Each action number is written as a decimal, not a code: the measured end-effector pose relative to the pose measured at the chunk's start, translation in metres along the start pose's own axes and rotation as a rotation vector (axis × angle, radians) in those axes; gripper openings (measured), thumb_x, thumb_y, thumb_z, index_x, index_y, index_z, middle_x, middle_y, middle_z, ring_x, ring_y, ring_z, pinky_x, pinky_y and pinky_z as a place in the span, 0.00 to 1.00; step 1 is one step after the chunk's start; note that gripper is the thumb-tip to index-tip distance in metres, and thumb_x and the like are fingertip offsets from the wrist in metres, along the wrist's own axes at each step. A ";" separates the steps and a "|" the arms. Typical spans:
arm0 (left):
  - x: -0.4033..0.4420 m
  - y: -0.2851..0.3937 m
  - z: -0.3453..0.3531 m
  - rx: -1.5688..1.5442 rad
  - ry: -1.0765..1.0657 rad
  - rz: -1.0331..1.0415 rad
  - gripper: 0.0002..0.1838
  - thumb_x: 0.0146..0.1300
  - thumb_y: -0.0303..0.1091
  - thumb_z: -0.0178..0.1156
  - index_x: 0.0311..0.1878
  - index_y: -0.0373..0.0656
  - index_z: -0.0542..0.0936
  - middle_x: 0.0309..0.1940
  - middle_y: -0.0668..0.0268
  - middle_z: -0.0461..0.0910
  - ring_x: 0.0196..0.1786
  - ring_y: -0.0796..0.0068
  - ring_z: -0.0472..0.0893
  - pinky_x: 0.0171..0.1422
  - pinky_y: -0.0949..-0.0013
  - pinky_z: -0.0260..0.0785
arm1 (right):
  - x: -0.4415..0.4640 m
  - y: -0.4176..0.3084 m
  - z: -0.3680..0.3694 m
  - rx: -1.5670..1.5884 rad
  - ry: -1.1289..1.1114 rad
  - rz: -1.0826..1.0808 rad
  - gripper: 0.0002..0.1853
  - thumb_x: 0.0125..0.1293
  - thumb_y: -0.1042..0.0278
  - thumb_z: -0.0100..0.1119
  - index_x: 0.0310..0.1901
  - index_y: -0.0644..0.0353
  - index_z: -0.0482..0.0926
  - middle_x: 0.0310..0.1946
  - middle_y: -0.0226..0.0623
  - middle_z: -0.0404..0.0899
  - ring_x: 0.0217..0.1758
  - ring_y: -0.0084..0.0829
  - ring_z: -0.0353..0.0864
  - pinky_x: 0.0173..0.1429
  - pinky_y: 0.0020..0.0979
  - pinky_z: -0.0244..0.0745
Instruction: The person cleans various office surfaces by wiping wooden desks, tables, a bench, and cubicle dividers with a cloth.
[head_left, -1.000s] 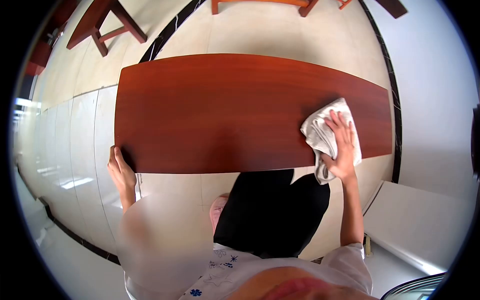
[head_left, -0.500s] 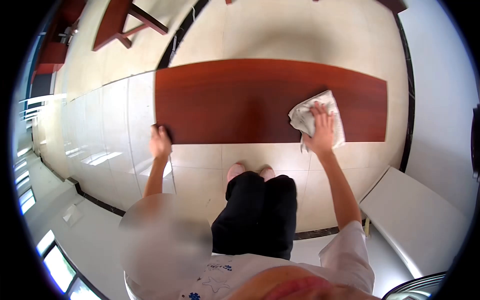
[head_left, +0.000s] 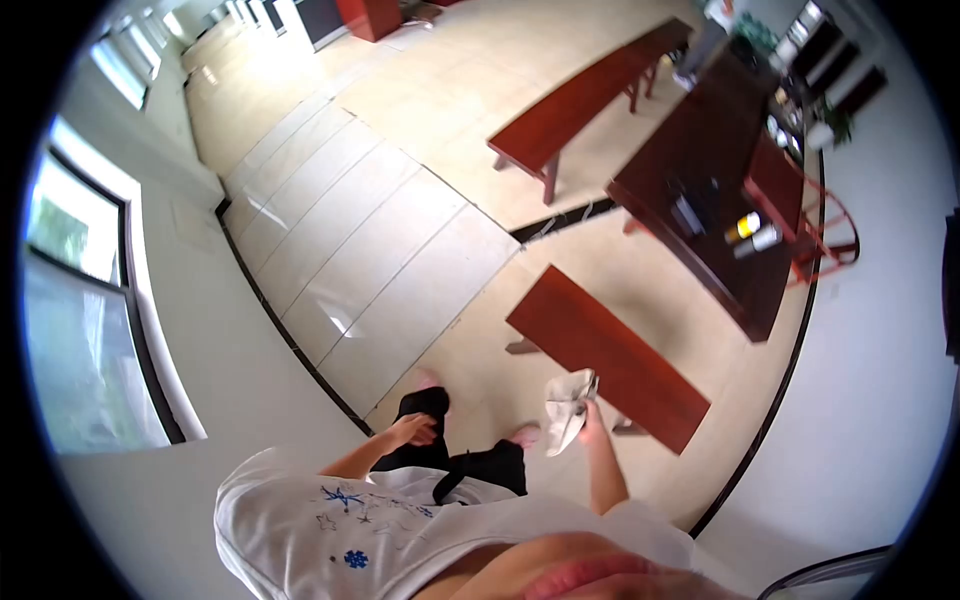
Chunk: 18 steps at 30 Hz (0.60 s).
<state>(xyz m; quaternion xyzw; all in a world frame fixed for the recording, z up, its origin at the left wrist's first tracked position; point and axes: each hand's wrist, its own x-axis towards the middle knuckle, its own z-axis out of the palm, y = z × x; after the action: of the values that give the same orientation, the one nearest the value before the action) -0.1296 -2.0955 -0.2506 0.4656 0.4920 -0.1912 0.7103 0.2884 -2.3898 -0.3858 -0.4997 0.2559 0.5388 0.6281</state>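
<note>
A crumpled whitish cloth (head_left: 566,405) hangs from my right hand (head_left: 590,422), whose fingers are closed around it. It is lifted beside the near long side of a red-brown wooden bench (head_left: 610,360). My left hand (head_left: 412,430) is held low in front of my dark trousers, nearest to my thigh, with its fingers loosely apart and nothing in it.
A long dark table (head_left: 690,170) holding a yellow-labelled container (head_left: 743,228) stands beyond the bench. Another red bench (head_left: 590,95) and a red chair (head_left: 835,225) flank it. A person (head_left: 708,40) is at the far end. A window (head_left: 90,300) is at left.
My view has swung up and left, away from the bench top. The cloth has come off the bench in my right hand. My left hand has let go of the bench's edge.
</note>
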 end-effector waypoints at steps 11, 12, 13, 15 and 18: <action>-0.033 0.016 -0.318 -0.127 0.099 0.392 0.31 0.76 0.60 0.50 0.65 0.41 0.76 0.58 0.56 0.81 0.59 0.60 0.81 0.67 0.54 0.73 | -0.091 0.095 0.533 -0.222 -0.460 -0.123 0.30 0.77 0.41 0.50 0.67 0.56 0.76 0.55 0.40 0.84 0.57 0.40 0.84 0.64 0.47 0.80; -0.058 0.066 -0.329 -0.234 0.048 0.499 0.35 0.76 0.62 0.48 0.69 0.41 0.73 0.63 0.55 0.78 0.63 0.60 0.79 0.70 0.54 0.70 | -0.095 0.098 0.581 -0.319 -0.499 -0.178 0.30 0.77 0.40 0.50 0.67 0.56 0.76 0.56 0.40 0.83 0.58 0.40 0.84 0.64 0.47 0.80; -0.082 0.110 -0.339 -0.341 -0.007 0.607 0.38 0.77 0.65 0.47 0.73 0.41 0.70 0.67 0.55 0.76 0.67 0.60 0.77 0.73 0.53 0.68 | -0.099 0.102 0.627 -0.456 -0.521 -0.280 0.31 0.77 0.39 0.49 0.68 0.56 0.76 0.57 0.40 0.83 0.58 0.40 0.84 0.65 0.47 0.79; -0.122 0.185 -0.357 -0.553 -0.045 0.763 0.45 0.77 0.70 0.45 0.81 0.41 0.65 0.76 0.53 0.71 0.75 0.59 0.73 0.78 0.51 0.64 | -0.104 0.106 0.711 -1.091 -0.475 -0.773 0.32 0.77 0.38 0.49 0.69 0.56 0.75 0.58 0.39 0.83 0.59 0.39 0.83 0.66 0.46 0.78; -0.133 0.237 -0.407 -0.789 0.058 0.747 0.43 0.76 0.66 0.49 0.79 0.38 0.66 0.73 0.51 0.75 0.72 0.60 0.77 0.77 0.54 0.66 | -0.106 0.123 0.803 -0.506 -0.705 -0.377 0.34 0.78 0.35 0.46 0.70 0.55 0.74 0.60 0.38 0.81 0.62 0.38 0.82 0.69 0.45 0.76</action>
<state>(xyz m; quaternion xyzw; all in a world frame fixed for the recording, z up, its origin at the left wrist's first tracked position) -0.2279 -1.6575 -0.0560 0.3117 0.3468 0.2862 0.8370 -0.0307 -1.7192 -0.0411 -0.4613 -0.2073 0.5977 0.6221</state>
